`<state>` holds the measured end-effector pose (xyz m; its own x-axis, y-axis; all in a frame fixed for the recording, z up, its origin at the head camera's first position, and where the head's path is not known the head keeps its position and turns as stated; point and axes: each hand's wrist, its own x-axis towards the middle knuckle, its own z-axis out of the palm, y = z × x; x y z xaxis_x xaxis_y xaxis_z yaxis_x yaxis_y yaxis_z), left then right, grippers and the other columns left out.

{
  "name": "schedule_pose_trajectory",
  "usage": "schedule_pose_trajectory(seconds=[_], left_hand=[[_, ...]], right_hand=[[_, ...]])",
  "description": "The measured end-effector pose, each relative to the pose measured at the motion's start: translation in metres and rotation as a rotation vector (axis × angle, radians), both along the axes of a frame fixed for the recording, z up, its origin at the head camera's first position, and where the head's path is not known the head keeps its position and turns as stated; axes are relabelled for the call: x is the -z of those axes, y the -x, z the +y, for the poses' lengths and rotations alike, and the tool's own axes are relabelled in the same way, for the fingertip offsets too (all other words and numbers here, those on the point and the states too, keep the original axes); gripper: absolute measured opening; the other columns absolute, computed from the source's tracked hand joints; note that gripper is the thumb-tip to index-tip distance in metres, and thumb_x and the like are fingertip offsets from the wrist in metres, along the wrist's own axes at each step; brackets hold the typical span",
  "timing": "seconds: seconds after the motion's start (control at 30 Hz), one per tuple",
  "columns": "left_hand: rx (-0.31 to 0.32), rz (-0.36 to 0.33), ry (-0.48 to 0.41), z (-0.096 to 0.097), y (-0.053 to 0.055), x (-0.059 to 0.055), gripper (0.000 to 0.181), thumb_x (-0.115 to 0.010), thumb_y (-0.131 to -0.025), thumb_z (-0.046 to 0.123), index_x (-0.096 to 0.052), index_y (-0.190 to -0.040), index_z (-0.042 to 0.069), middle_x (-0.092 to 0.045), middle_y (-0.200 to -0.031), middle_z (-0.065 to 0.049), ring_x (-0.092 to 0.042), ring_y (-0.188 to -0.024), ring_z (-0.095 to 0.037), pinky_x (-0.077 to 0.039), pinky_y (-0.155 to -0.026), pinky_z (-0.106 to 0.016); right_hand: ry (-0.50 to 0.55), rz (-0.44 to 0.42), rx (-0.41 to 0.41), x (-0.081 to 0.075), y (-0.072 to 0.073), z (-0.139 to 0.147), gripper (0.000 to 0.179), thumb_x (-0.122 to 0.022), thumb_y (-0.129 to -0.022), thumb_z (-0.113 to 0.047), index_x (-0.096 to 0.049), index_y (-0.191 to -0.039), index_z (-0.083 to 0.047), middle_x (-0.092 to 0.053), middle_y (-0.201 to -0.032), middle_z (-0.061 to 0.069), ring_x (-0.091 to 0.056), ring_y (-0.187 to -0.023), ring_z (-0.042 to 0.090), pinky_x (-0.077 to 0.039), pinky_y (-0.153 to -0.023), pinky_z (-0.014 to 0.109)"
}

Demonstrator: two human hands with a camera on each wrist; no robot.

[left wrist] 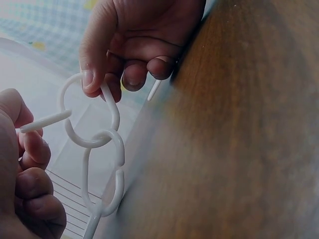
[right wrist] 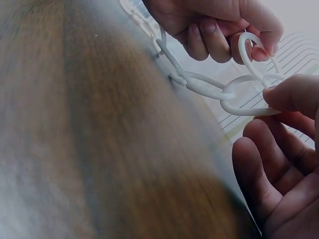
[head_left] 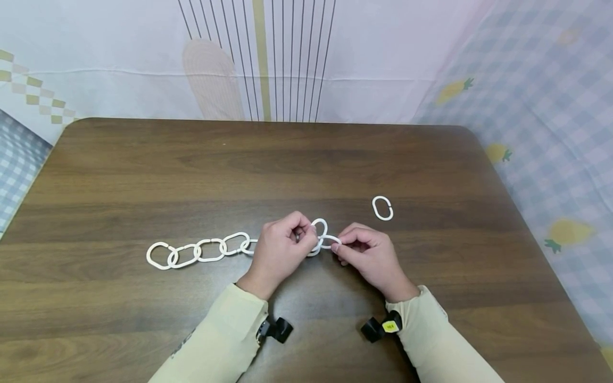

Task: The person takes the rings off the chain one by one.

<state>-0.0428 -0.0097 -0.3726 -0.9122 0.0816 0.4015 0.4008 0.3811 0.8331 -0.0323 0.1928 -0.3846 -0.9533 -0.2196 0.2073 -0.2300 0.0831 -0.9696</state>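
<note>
At the white chain's (head_left: pixel 223 248) end, pinches an oval link (right wrist: pixel 242 51) with left fingers (right wrist: pixel 215 40). With right fingers (right wrist: pixel 249 159), grips the adjoining link (right wrist: pixel 244 112).

White oval-link chain (head_left: pixel 223 248), right end apparently aloft.

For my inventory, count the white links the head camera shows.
9: five chain links left of the left hand, one partly hidden link right of it, one pinched link in each hand, one loose link beyond the right hand. The left hand may hide more.
</note>
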Motion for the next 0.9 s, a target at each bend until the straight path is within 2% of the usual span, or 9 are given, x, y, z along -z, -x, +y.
schedule_pose_trajectory(seconds=[0.37,0.9], left_hand=[[-0.006,-0.013,0.001,-0.0026,-0.0024,-0.0032,0.011,-0.067,-0.08,0.01,-0.062,-0.072,0.016,-0.053,-0.06,0.01,-0.046,-0.053,-0.004,-0.039,-0.049,-0.023],[0.007,-0.02,-0.017,-0.0062,-0.0039,-0.0035,0.011,-0.066,-0.082,0.01,-0.063,-0.073,0.015,-0.053,-0.06,0.01,-0.045,-0.051,-0.003,-0.038,-0.047,-0.023]], right_hand=[[-0.005,0.006,0.043,-0.0052,-0.0037,-0.004,0.01,-0.073,-0.082,0.014,-0.068,-0.079,0.006,-0.063,-0.083,0.017,-0.063,-0.062,0.013,-0.055,-0.052,0.027],[-0.001,0.0,0.058,-0.0096,-0.0069,-0.0076,0.013,-0.071,-0.082,0.015,-0.065,-0.078,0.004,-0.061,-0.083,0.017,-0.063,-0.06,0.013,-0.054,-0.048,0.03]])
